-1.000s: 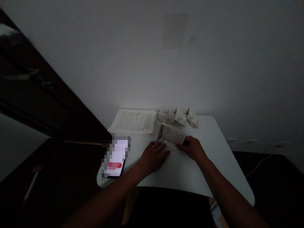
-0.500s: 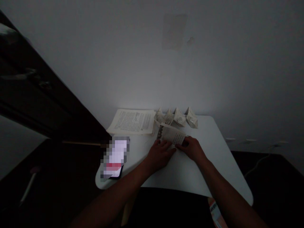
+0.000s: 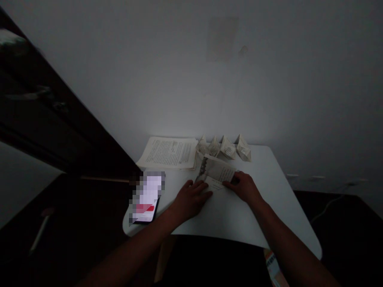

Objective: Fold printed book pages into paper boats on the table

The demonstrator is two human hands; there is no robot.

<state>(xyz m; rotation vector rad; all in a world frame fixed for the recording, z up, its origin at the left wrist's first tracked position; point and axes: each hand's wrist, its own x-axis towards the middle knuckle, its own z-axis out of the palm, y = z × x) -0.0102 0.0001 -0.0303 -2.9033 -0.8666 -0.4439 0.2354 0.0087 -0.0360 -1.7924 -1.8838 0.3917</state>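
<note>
A folded sheet of printed paper (image 3: 218,169), with a dark picture strip down its left side, lies on the white table in front of me. My right hand (image 3: 243,186) pinches its lower right edge between thumb and fingers. At the lower left corner, my left hand (image 3: 191,199) rests with its fingers stretched out, the tips touching the paper or just beside it. Just behind the sheet stand several folded paper shapes (image 3: 228,148) in a row, made of similar printed paper.
A stack of printed sheets (image 3: 170,153) lies at the back left of the white table (image 3: 287,215). A lit phone (image 3: 146,199), partly pixelated, is near the left edge. The wall (image 3: 179,79) rises behind, and a dark door (image 3: 44,103) stands left.
My left hand has slid left and toward me, its fingers uncovering the lower part of the folded sheet. My right hand keeps its pinch at the right edge.
</note>
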